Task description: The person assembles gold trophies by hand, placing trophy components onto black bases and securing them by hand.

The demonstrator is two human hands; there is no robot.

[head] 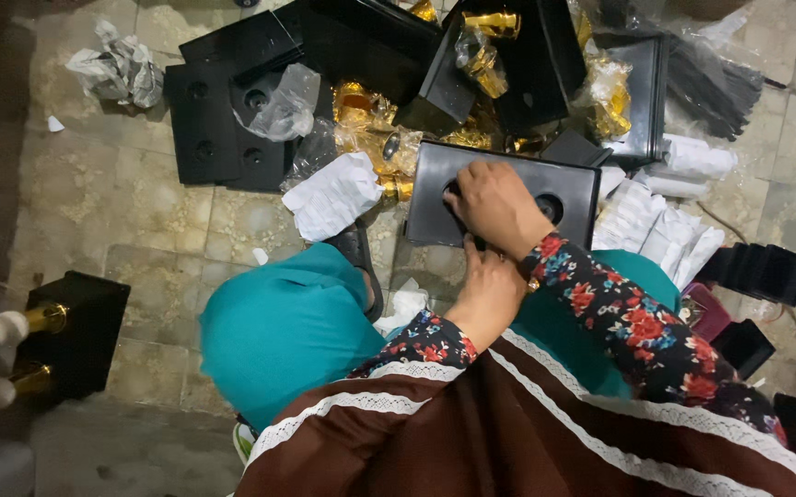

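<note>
Below, on the person's lap, lies a black plate [499,189] with round holes. Right hand [497,207] presses flat on top, fingers together. Left hand [485,293] clamps its near edge. Gold fittings [370,120] are heaped beyond.

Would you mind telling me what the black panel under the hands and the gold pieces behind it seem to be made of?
The black panel looks like matte moulded plastic, or possibly painted board: flat, dull, with clean round holes. The right hand rests on top of it and the left hand is at its near edge. The gold pieces look like polished metal or metallised plastic, judging by bright reflections, and sit in clear plastic wrapping.
</note>
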